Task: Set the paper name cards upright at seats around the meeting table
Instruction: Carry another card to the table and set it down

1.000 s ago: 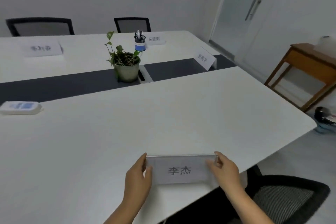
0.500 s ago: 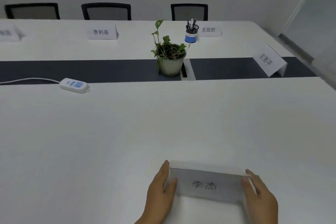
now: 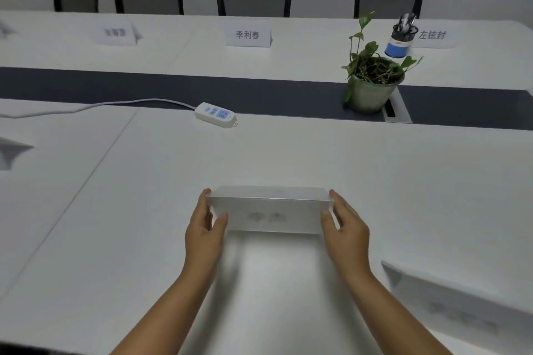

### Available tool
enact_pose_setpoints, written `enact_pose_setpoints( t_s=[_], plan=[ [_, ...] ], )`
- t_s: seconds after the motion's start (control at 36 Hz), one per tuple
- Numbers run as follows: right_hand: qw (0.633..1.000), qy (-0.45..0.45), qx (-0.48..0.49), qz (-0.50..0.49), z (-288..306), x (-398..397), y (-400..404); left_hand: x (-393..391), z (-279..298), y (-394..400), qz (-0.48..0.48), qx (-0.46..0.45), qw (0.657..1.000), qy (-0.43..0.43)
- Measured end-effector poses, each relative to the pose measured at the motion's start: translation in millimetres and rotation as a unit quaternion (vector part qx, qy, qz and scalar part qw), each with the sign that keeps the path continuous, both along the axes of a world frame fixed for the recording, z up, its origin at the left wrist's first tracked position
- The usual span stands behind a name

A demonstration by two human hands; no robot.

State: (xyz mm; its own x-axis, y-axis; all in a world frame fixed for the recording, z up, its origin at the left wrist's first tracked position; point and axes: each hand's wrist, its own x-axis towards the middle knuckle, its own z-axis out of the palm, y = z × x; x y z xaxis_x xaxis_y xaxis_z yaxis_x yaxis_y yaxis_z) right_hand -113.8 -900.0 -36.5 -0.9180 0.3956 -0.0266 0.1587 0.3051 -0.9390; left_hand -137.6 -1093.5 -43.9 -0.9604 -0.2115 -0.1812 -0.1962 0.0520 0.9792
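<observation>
Between both hands [image 3: 271, 228] — name card [image 3: 269, 212], lettering blurred.

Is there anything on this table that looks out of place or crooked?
Only the power strip: it lies askew beside the dark centre strip, its cable trailing left across the table. The name cards stand straight.

White table [image 3: 403, 181] bears name cards [image 3: 248, 34], plant [image 3: 370, 81].

Office meeting room. A long white conference table [image 3: 288, 153] extends beyond the hands, with mesh-backed chairs [image 3: 253, 3] along its far side, upright name cards [image 3: 248, 34] at seats, a power strip [image 3: 215, 114] and a potted plant [image 3: 370, 81].
</observation>
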Motion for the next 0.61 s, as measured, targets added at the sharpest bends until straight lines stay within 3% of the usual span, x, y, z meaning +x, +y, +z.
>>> enact_pose_setpoints(
  t_s=[0.14, 0.36, 0.5, 0.61],
  plan=[
    [0.999, -0.039, -0.013, -0.001, -33.9, -36.3, -66.6, -56.5, -26.3, -57.0, 0.004, -0.087, 0.996, -0.019],
    [0.997, -0.069, -0.039, -0.014, -60.1, -87.2, -96.3, -113.5, -45.7, -89.7, -0.074, -0.127, 0.989, -0.035],
    [0.998, -0.061, -0.02, 0.011, -75.1, -104.6, -91.2, -115.4, -65.2, -100.2, -0.11, -0.186, 0.976, -0.017],
    [0.998, -0.068, 0.002, 0.017, -95.0, -104.7, -91.2, -97.3, -93.4, -106.7, -0.084, -0.299, 0.951, -0.014]
  ],
)
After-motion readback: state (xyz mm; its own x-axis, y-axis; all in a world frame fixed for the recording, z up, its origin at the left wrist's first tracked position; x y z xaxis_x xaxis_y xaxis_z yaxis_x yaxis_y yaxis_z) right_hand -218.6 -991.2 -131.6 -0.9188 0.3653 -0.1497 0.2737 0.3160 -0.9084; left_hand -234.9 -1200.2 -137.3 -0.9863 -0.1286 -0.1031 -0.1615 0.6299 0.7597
